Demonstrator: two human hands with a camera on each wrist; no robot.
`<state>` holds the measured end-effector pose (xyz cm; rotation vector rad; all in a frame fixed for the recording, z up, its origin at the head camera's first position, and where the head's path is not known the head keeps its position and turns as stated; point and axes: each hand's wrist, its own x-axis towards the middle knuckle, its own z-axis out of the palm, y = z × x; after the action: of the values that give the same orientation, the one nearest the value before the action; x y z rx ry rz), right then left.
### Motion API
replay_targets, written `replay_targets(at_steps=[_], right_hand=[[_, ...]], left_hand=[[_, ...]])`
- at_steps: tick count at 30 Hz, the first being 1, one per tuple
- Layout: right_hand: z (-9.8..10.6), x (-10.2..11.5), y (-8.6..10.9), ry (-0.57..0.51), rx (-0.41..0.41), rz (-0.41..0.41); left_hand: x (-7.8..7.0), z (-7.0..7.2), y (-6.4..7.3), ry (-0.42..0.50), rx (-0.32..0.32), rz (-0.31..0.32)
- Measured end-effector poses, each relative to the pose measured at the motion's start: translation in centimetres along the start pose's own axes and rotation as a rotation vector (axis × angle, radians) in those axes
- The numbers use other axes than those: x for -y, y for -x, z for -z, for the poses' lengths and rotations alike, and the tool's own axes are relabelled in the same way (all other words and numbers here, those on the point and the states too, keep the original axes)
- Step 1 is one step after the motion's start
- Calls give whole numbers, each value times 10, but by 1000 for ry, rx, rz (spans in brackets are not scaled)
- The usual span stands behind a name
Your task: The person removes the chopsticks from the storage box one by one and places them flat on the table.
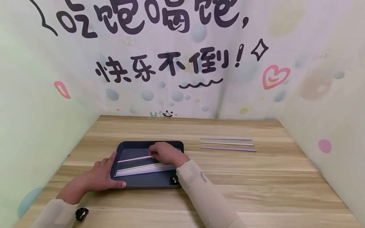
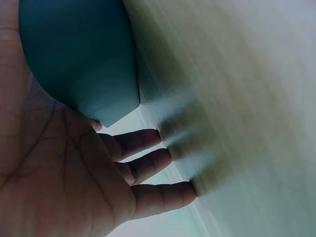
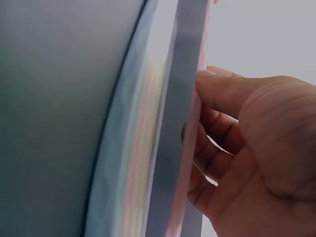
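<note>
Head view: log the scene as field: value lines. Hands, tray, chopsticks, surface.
tray: dark, rounded corners
left hand: touching tray's left end, fingers spread
right hand: pinches pink chopstick
pink chopstick: inside tray outline, tray contact unclear
grouped chopsticks: lying in tray, pastel, count unclear
separate chopsticks: blue, pale, purple; right of tray, spaced apart
surface: wood-grain table

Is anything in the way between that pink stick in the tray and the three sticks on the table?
Yes, the raised right wall of the tray: the pink chopstick, pinched by the right grip, is inside it; the three chopsticks lie outside. On the table between, nothing else visible stands in the way.
</note>
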<state>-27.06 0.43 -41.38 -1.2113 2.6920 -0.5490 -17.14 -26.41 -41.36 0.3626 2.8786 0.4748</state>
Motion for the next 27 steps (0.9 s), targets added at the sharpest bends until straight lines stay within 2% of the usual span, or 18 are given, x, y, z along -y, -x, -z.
replay_targets(at_steps=[5,16,23,27], right_hand=[[6,0,0,-14,-4,14],[19,0,8,-46,-49,-31],[36,6,17,-1,-106,2],[42,5,24,14,-131,-12]], left_hand=[[0,1,0,6,4,0],[0,1,-1,19,29,2],[0,1,-1,18,34,6],[0,1,0,27,29,-1]])
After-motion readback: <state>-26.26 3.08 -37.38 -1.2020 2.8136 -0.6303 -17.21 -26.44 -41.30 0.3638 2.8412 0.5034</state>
